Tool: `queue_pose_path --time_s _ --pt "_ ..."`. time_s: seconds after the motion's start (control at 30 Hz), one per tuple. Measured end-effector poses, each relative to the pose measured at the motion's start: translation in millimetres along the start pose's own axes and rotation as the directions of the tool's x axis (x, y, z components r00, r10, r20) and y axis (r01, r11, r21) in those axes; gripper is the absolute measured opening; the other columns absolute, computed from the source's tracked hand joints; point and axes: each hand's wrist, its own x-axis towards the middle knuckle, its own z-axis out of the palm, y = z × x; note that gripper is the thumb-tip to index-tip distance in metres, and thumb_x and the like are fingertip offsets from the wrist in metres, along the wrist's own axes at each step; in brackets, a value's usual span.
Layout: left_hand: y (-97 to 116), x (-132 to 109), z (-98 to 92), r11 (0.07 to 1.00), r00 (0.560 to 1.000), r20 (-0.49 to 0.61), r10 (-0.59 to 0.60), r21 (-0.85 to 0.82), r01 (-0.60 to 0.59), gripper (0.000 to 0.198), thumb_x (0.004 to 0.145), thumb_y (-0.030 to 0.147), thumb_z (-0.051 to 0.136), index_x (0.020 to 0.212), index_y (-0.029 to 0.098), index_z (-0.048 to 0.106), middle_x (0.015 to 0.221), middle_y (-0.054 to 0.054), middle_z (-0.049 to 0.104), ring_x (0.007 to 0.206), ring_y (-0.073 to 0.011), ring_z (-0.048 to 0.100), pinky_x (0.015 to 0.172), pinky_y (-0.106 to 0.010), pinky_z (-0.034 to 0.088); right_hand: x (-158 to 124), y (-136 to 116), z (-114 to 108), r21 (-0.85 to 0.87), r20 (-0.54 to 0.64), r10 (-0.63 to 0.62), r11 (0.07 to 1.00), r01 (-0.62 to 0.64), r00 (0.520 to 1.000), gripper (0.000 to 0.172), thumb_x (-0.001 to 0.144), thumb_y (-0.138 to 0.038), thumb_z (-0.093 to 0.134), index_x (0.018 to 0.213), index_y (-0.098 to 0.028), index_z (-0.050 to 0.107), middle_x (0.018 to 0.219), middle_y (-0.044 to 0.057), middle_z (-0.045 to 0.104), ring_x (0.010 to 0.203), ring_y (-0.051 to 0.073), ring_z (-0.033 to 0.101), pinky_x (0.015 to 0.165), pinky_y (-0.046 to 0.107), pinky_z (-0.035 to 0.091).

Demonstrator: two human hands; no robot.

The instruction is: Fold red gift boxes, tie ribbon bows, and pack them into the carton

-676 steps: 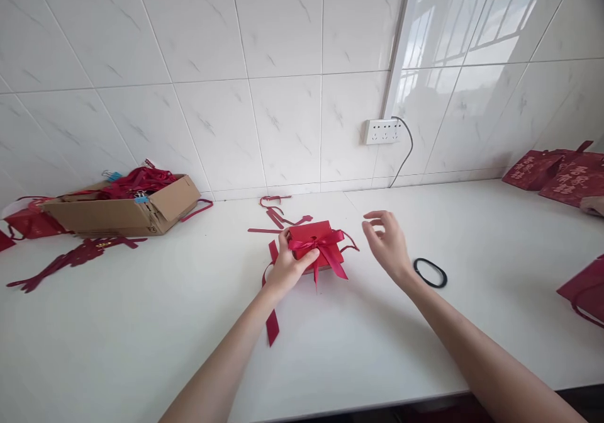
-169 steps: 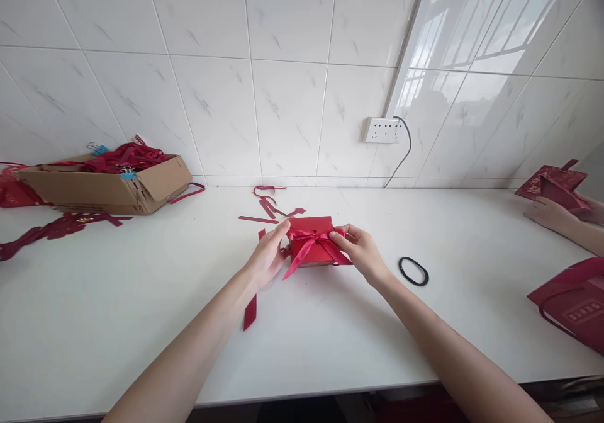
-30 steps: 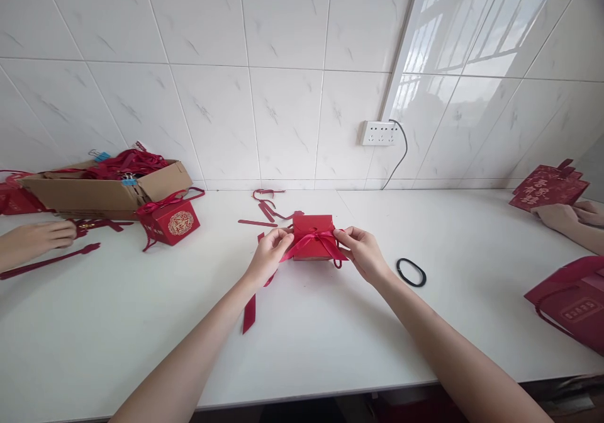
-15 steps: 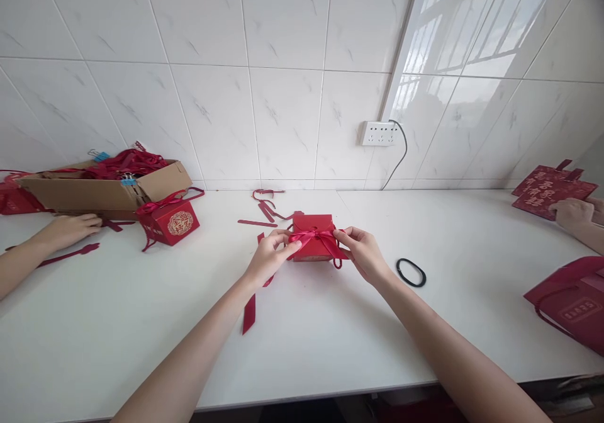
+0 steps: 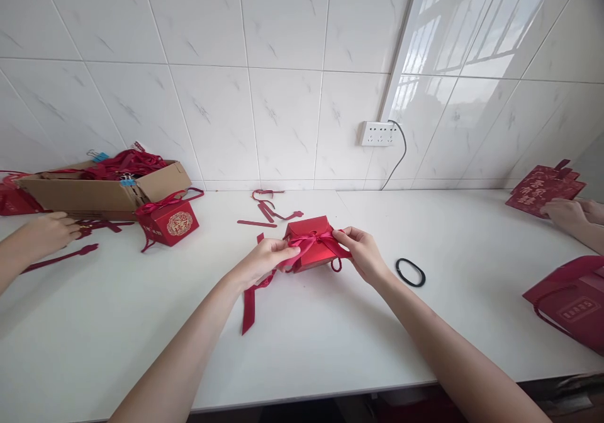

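A small red gift box (image 5: 307, 226) stands on the white table in front of me, slightly turned. Round it runs a shiny red ribbon (image 5: 315, 239) tied in a bow at the middle. My left hand (image 5: 264, 260) pinches the ribbon at the bow's left side between thumb and fingers. On the right side, my right hand (image 5: 359, 247) pinches the other part of the ribbon. A thin cord loop (image 5: 336, 264) hangs at the box's lower right. Loose red ribbon (image 5: 249, 313) lies below my left hand, partly hidden by it.
At left, a cardboard box (image 5: 85, 196) holds red ribbons, beside a second red gift box (image 5: 174, 221). A co-worker's hand (image 5: 51, 231) is near it. Ribbon scraps (image 5: 257, 223) lie behind my box. Rightward are a black ring (image 5: 410, 272), a red bag (image 5: 566, 303) and another person's hands (image 5: 566, 214) holding red cards.
The gift box has turned and tilted a little, its left side coming nearer me. My left hand has drawn slightly down and left with the ribbon; my right hand has barely moved.
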Motion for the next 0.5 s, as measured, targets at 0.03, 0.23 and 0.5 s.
queue_pose_path --time_s 0.03,0.23,0.5 --pt "0 0 1.3 0.999 1.0 -0.002 0.014 -0.047 -0.014 0.035 0.072 0.05 0.067 0.071 0.015 0.063 0.068 -0.002 0.054 0.057 -0.0098 0.047 0.052 -0.023 0.035 0 0 0 -0.001 -0.003 0.0 1.0 0.0 1.0 0.044 0.052 -0.053 0.082 0.061 -0.018 0.056 0.067 0.001 0.063 0.065 0.014 0.059 0.06 0.027 0.048" --pt "2 3 8.1 0.978 0.988 -0.137 0.063 -0.188 -0.089 0.038 0.063 0.051 0.074 0.06 0.016 0.058 0.071 -0.002 0.051 0.071 -0.0138 0.053 0.071 -0.03 0.05 2 2 -1 -0.006 0.015 -0.004 1.0 0.004 1.0 0.042 0.055 -0.052 0.081 0.061 -0.018 0.057 0.068 0.001 0.061 0.07 0.014 0.058 0.067 0.029 0.05" --pt "-7 10 11.6 0.979 0.918 -0.355 0.173 -0.041 -0.201 0.039 0.066 0.049 0.068 0.052 0.018 0.05 0.067 -0.002 0.056 0.07 -0.0156 0.056 0.068 -0.029 0.047 1 3 2 0.011 0.098 -0.029 1.0 0.028 0.995 0.042 0.057 -0.05 0.08 0.059 -0.018 0.053 0.083 0.004 0.065 0.083 0.018 0.061 0.081 0.036 0.052"
